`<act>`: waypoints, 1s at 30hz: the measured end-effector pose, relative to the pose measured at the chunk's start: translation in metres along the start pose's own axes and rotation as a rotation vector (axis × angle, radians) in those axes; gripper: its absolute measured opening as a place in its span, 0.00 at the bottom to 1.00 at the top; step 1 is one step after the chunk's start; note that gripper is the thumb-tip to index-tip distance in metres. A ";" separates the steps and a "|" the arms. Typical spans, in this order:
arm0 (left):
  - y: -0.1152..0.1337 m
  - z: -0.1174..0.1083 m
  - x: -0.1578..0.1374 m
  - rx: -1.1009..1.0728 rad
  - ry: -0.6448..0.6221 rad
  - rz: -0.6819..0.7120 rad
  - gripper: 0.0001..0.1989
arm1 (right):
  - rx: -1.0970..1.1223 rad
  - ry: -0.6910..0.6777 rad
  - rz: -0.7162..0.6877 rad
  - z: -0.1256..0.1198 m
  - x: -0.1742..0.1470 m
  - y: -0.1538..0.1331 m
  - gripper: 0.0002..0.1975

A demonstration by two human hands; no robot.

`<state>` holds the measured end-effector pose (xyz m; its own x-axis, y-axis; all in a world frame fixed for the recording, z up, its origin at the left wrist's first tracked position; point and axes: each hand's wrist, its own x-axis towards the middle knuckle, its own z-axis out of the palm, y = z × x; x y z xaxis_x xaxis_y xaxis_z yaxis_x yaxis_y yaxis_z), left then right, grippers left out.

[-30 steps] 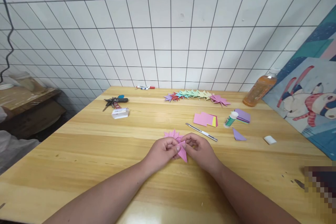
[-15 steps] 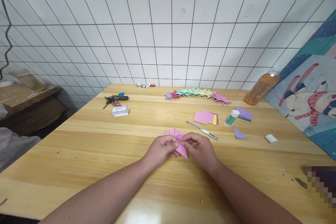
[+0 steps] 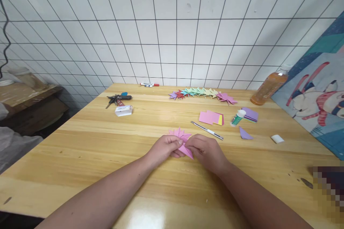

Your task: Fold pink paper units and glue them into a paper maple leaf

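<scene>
A pink folded-paper star [image 3: 179, 133] with several pointed tips is held low over the wooden table. My left hand [image 3: 167, 146] is closed on it, the thumb lying on top of the folds and the fingers beneath. At its right side my right hand [image 3: 206, 150] pinches the paper, its fingertips partly hidden. One long pink point hangs toward me between the hands. Just beyond my right hand lies a utility knife [image 3: 207, 130]. Behind that are pink and yellow paper squares [image 3: 211, 117].
A row of coloured folded-paper stars [image 3: 201, 93] lies near the tiled wall. To the right are a glue stick [image 3: 238, 118], purple paper squares [image 3: 249, 113], a folded purple piece [image 3: 245, 133], an eraser [image 3: 277, 139] and a bottle [image 3: 269, 86]. Keys [image 3: 118, 99] and a small box [image 3: 124, 110] lie left.
The fingers of my right hand have curled further over the pink paper, and its thumb is now less visible. My left hand keeps its hold. The camera view has shifted slightly.
</scene>
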<state>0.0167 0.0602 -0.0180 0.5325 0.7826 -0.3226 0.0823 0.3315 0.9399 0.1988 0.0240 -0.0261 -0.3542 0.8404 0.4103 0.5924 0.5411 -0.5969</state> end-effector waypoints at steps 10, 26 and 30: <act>-0.008 0.002 0.003 0.148 0.066 0.131 0.19 | 0.231 0.080 0.270 -0.001 0.003 -0.007 0.12; -0.017 0.004 0.003 0.459 0.151 0.311 0.13 | 0.382 0.029 0.514 0.010 0.005 0.003 0.07; -0.014 0.006 0.000 0.527 0.145 0.350 0.13 | 0.442 -0.008 0.542 0.008 0.006 0.003 0.08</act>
<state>0.0204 0.0529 -0.0305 0.4868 0.8728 0.0356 0.3465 -0.2304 0.9093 0.1923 0.0308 -0.0312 -0.0983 0.9947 -0.0286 0.3380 0.0063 -0.9411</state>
